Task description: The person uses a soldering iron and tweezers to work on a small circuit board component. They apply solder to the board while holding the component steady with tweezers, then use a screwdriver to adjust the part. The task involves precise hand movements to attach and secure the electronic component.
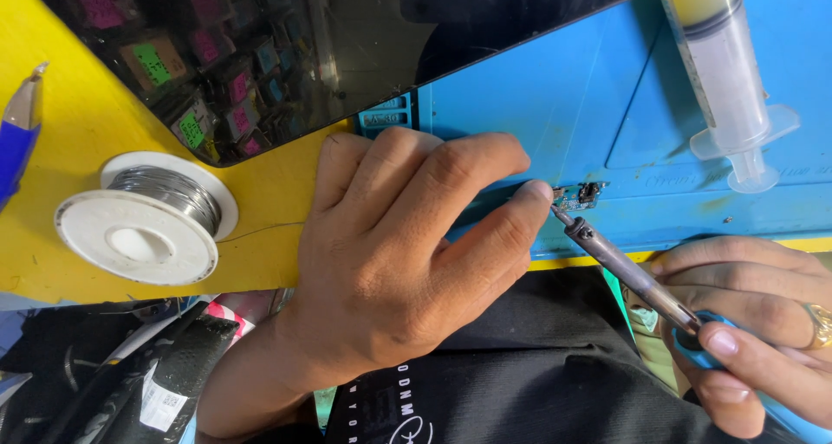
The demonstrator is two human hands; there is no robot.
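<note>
While the head camera looked down on the bench, the left hand (pixel 390 253) lay flat on the blue work mat (pixel 555 89), its fingers (pixel 485 162) held close together and nearly straight, gripping nothing; the tip of its lowest finger pressed at the left edge of a small circuit board (pixel 579 195), which sat on the mat near the mat's front edge. One soldering iron (pixel 620 266) ran slantwise from that board down to the right hand (pixel 745 323), whose fingers were curled tightly round the iron's blue handle, thumb on top, with a single ring showing on one finger. The iron's tip touched the board just beside the left fingertip. One plastic syringe (pixel 724 71) lay on the mat well apart from the board, its barrel holding a yellowish paste in the upper part and clear below, the plunger flange pointing toward the front. One white spool of solder wire (pixel 143 223) stood on the yellow table (pixel 69 132) left of the hand, a thin strand leading off toward the wrist. One dark glossy panel (pixel 286 45) lay across the top, mirroring many small coloured boxes too blurred to count.
</note>
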